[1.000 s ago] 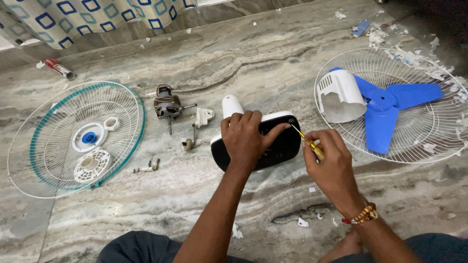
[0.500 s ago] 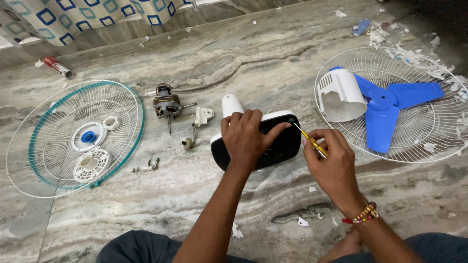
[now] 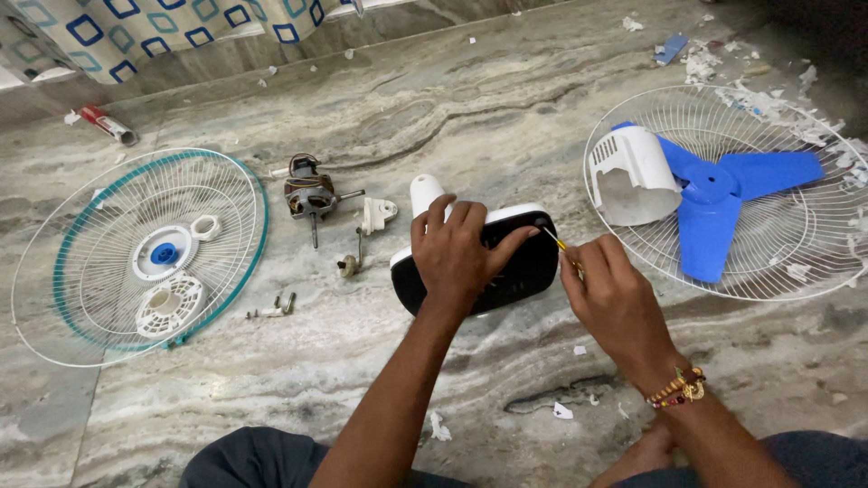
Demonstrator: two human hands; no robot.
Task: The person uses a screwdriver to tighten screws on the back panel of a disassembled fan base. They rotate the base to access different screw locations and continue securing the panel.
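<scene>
My left hand (image 3: pixel 463 250) presses down on a black and white fan base (image 3: pixel 515 271) that lies on the marble floor in front of me. My right hand (image 3: pixel 613 294) holds a thin yellow-handled screwdriver (image 3: pixel 557 244), its tip against the base's right edge. A white neck (image 3: pixel 425 192) sticks out of the base's far side.
At the left lies a teal-rimmed fan grille (image 3: pixel 136 258) with white plastic rings on it. A fan motor (image 3: pixel 307 194), a small bracket (image 3: pixel 375 217) and loose screws (image 3: pixel 271 309) lie between. At the right a white grille (image 3: pixel 796 244) holds blue blades (image 3: pixel 714 194) and a white motor cover (image 3: pixel 633 176). Paper scraps litter the floor.
Both hands stay on the fan base. The screwdriver tip has shifted slightly along the base's right edge.
</scene>
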